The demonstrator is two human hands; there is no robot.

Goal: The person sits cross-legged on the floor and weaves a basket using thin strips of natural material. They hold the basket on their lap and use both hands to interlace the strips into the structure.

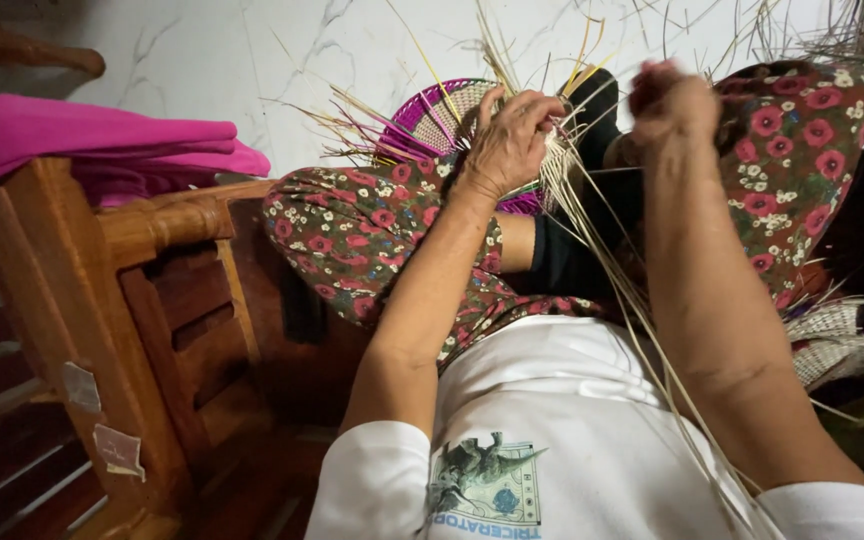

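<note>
My left hand (pixel 510 140) is closed on a bundle of pale straw strands (pixel 592 240) at the edge of a half-woven piece, fingers curled over the weave. My right hand (pixel 674 105) is raised just to the right, blurred, its fingers pinched together on thin strands. The long strands run down from both hands across my lap toward my white shirt. A round woven piece in purple and cream (pixel 442 110) lies on the floor behind my left hand, loose straw ends sticking out of it. My knees in flowered trousers (pixel 352 230) frame the work.
A wooden chair or bench frame (pixel 142 290) stands close on the left with pink cloth (pixel 82 140) draped over it. A white marbled floor (pixel 282 60) lies beyond. More woven pieces (pixel 832 335) and loose straw (pixel 852 40) lie at the right.
</note>
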